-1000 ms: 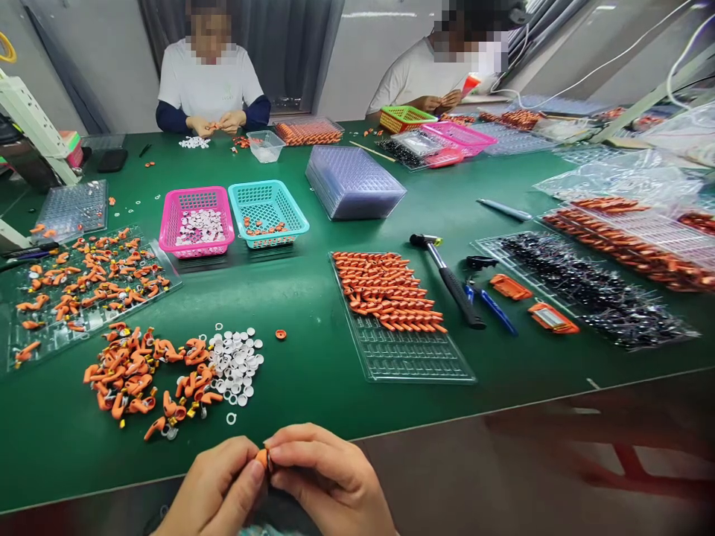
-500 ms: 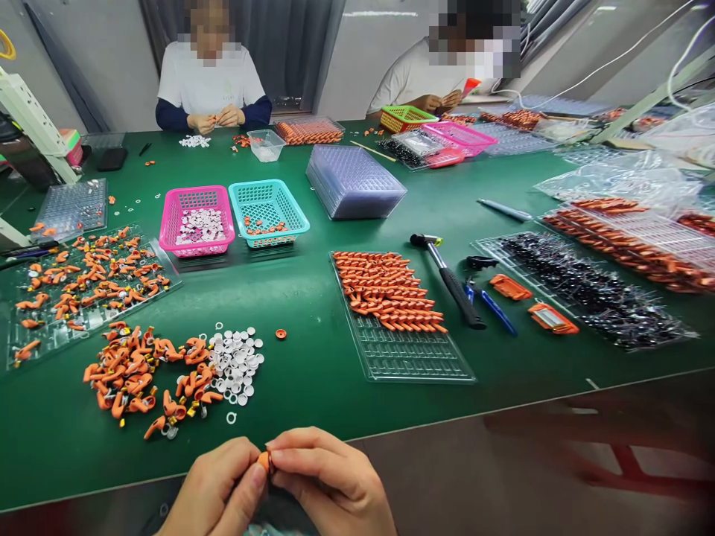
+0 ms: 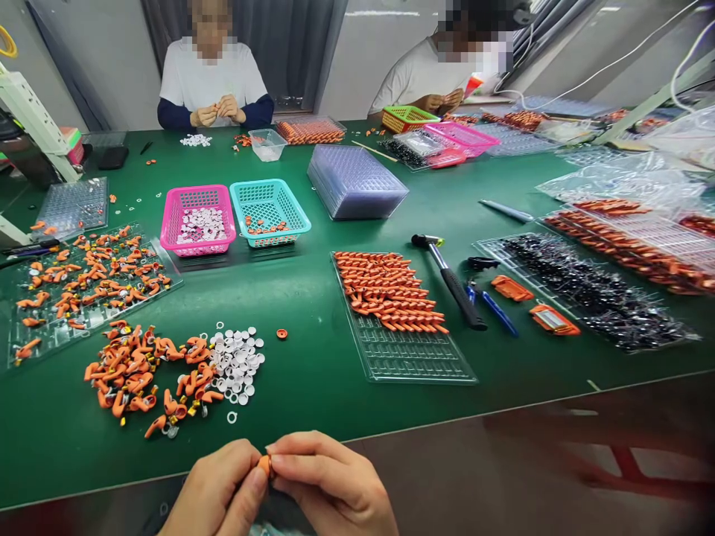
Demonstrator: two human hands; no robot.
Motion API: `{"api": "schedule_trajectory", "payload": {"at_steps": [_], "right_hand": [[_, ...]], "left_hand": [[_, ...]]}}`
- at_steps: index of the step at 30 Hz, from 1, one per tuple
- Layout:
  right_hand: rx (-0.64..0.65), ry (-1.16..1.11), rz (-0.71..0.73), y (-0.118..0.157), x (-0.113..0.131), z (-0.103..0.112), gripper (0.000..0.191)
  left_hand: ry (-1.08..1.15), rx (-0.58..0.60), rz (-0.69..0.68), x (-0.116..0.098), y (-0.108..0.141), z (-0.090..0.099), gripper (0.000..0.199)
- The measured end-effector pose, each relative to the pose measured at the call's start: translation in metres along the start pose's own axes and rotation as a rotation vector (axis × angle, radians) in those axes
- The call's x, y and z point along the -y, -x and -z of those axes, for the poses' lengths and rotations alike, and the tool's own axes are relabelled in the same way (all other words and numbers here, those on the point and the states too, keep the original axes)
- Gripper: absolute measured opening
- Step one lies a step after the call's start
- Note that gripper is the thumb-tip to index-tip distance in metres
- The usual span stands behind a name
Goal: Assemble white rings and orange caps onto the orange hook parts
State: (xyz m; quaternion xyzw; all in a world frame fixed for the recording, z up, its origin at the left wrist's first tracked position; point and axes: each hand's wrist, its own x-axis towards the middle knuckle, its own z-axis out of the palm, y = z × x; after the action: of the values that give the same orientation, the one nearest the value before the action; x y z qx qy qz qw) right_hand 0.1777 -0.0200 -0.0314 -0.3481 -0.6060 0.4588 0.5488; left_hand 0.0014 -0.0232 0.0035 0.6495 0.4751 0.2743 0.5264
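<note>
At the near table edge, my left hand [image 3: 223, 484] pinches a small orange earbud shell [image 3: 264, 467] between thumb and forefinger. My right hand [image 3: 329, 476] closes on the same shell from the other side, fingertips against it. Most of the shell is hidden by the fingers. Just beyond the hands lies a loose pile of orange earbud shells [image 3: 131, 372] with yellow and silver bits. Beside that pile is a heap of small white discs [image 3: 237, 365]. A single round orange part [image 3: 281, 334] lies apart to the right of the discs.
A clear tray of orange parts [image 3: 391, 290], a hammer [image 3: 450, 283] and blue-handled pliers [image 3: 497, 311] lie to the right. Farther back stand a pink basket [image 3: 198, 192], a turquoise basket [image 3: 269, 190] and stacked clear trays [image 3: 357, 182]. Two people sit across the table.
Both hands stay closed on the earbud shell, with only a very slight shift of the fingers. The view has moved a little; the table's things lie as before.
</note>
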Motion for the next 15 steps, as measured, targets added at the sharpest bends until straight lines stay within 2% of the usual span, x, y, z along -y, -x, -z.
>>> {"api": "schedule_trajectory", "payload": {"at_steps": [15], "right_hand": [[0.033, -0.018, -0.014, 0.0006, 0.0056, 0.0027, 0.043]], "left_hand": [[-0.109, -0.053, -0.141, -0.0006, 0.0, -0.0024, 0.035]]}}
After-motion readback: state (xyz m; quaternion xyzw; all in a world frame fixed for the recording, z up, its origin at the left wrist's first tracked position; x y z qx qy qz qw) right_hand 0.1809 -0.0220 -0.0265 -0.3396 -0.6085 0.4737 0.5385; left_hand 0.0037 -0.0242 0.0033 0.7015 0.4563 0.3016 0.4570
